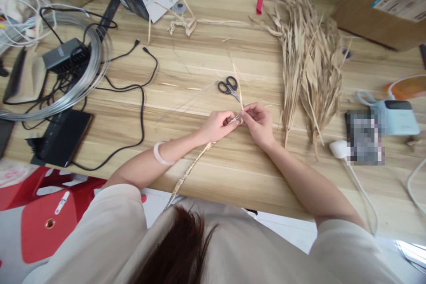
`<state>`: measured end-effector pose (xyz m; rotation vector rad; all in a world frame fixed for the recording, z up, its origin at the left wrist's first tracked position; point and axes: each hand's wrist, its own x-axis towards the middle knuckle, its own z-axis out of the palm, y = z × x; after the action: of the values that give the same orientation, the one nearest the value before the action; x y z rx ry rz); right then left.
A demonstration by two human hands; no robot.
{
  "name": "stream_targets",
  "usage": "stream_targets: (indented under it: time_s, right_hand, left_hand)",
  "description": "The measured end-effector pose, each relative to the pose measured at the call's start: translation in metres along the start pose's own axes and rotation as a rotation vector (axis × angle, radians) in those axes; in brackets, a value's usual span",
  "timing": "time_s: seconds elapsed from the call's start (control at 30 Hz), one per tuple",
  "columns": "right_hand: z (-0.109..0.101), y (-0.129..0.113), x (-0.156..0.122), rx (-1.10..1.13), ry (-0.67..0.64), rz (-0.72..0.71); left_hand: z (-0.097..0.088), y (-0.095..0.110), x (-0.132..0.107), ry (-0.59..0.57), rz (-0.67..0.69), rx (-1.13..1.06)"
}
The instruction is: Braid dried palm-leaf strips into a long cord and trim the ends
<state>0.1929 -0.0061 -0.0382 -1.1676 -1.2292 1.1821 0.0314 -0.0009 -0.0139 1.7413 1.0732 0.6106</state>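
Observation:
My left hand (217, 125) and my right hand (258, 120) meet over the wooden table (206, 159), both pinching the same piece of dried straw (237, 117). A braided straw cord (189, 171) trails from my left hand back toward my body. Loose thin strands (237, 80) rise from the pinch point away from me. Black-handled scissors (229, 87) lie just beyond my hands. A white bangle (159, 154) sits on my left wrist.
A bundle of dried leaves (308, 60) lies to the right. Coiled wire (83, 75), black cables and a dark device (63, 135) fill the left. Cardboard boxes (382, 2) stand at the back right. A phone (364, 137) and a white charger (339, 148) lie right.

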Motion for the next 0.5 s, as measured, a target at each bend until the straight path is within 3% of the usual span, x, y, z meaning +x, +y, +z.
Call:
stream_targets:
  time_s: [0.5]
  right_hand:
    - [0.0003,-0.0014,-0.0005,0.009,0.003,0.023]
  left_hand:
    - [-0.0001,0.0009,0.0001,-0.004,-0.004,0.007]
